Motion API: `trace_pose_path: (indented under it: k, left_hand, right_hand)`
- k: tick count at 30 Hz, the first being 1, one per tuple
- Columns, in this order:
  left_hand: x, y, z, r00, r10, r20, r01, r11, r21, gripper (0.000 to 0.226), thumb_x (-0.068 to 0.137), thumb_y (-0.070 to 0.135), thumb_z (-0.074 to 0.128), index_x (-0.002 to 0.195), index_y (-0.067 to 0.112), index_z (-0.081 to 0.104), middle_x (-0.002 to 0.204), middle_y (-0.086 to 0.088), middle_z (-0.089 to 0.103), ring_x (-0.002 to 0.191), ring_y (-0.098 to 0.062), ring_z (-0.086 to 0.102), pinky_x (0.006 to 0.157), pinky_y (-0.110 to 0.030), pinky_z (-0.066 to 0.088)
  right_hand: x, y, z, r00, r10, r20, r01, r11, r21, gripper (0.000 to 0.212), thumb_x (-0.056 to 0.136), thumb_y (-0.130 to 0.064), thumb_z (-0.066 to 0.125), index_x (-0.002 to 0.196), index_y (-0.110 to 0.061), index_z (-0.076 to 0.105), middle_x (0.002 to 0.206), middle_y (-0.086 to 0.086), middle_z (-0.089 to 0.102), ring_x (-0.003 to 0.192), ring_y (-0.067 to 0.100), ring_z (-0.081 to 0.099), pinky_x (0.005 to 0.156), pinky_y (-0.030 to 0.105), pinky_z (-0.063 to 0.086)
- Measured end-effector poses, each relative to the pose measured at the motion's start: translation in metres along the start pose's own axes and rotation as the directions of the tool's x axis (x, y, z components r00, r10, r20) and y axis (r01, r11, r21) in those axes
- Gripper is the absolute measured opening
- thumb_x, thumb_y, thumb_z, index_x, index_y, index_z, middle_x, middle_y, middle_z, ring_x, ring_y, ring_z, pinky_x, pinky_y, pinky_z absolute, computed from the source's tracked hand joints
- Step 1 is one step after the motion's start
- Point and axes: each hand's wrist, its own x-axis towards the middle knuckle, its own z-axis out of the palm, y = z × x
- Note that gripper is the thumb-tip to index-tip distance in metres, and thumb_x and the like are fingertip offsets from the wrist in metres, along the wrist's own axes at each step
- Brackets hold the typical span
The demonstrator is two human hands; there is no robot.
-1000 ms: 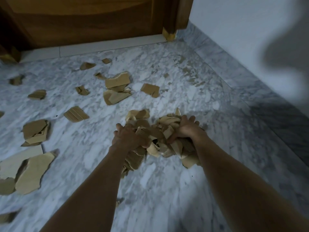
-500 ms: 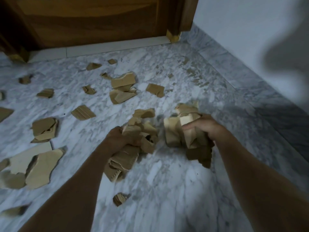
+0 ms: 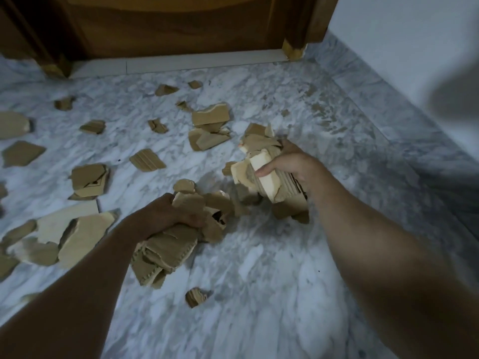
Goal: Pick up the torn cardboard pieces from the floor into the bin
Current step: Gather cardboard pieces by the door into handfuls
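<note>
Marble floor (image 3: 259, 294) below a wooden door (image 3: 168, 27), strewn with torn cardboard pieces (image 3: 89, 178). Left hand (image 3: 168, 216) clamped on a low bundle (image 3: 166, 250) touching the floor, right hand (image 3: 290, 164) clamped on a raised bundle (image 3: 261, 174), hands apart. Loose scraps mostly ahead and leftward, nearer the left hand; no common long axis, bin not in view.

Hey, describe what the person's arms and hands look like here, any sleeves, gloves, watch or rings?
Both forearms are bare as far as the frame shows: no sleeves reach into view. The left hand and the right hand wear no gloves. No watch, bracelet or band shows at either wrist, and no ring can be seen on the fingers that show, though several fingers are hidden.
</note>
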Motion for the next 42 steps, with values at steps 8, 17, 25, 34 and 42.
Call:
trace_pose_path:
  k: [8,17,25,34,42]
  left_hand:
    - [-0.078,-0.023,0.079,0.992,-0.12,0.036,0.077,0.812,0.578,0.11,0.05,0.042,0.091,0.141,0.028,0.031,0.103,0.006,0.063,0.09,-0.017,0.062,0.066,-0.027,0.048]
    - [-0.084,-0.039,0.094,0.981,-0.035,-0.19,0.145,0.783,0.605,0.053,0.058,0.046,0.084,0.105,0.029,0.063,0.098,0.006,0.069,0.091,-0.02,0.067,0.068,-0.027,0.048]
    - [-0.075,-0.029,0.062,0.984,-0.041,-0.171,0.098,0.935,0.341,0.056,0.047,0.048,0.083,0.095,0.02,0.074,0.089,0.0,0.072,0.09,-0.02,0.069,0.083,-0.039,0.057]
    - [-0.027,0.019,0.028,0.953,-0.043,-0.299,-0.02,0.978,-0.205,0.069,0.034,0.049,0.092,0.091,0.013,0.078,0.09,-0.01,0.078,0.085,-0.031,0.075,0.08,-0.049,0.062]
    - [-0.044,0.084,0.039,0.934,-0.113,-0.339,-0.009,0.941,-0.338,0.026,0.072,0.021,0.089,0.091,0.012,0.075,0.094,-0.013,0.077,0.088,-0.033,0.074,0.083,-0.048,0.061]
  right_hand:
    - [0.017,-0.026,0.083,0.991,0.122,0.061,-0.064,0.813,-0.578,0.13,0.059,-0.035,0.094,0.158,-0.021,0.01,0.161,0.014,0.025,0.139,0.045,0.037,0.097,0.058,0.047]
    - [-0.032,0.012,0.105,0.991,0.088,-0.096,-0.123,0.882,-0.455,0.114,0.049,-0.037,0.096,0.144,-0.016,0.037,0.144,0.011,0.045,0.131,0.036,0.046,0.102,0.052,0.044]
    - [-0.056,0.033,0.039,0.967,0.121,-0.224,-0.058,0.962,0.268,0.079,0.045,-0.019,0.099,0.113,-0.009,0.058,0.108,0.003,0.067,0.101,0.024,0.065,0.091,0.04,0.056]
    - [-0.05,0.069,-0.048,0.919,0.263,-0.295,-0.039,0.803,0.595,0.063,0.055,-0.01,0.095,0.113,-0.004,0.069,0.1,0.013,0.075,0.087,0.032,0.074,0.079,0.056,0.06]
    - [-0.057,0.028,-0.058,0.961,0.245,-0.128,-0.106,0.754,0.648,0.078,0.036,-0.02,0.099,0.109,-0.009,0.072,0.1,0.01,0.077,0.087,0.033,0.074,0.081,0.055,0.06]
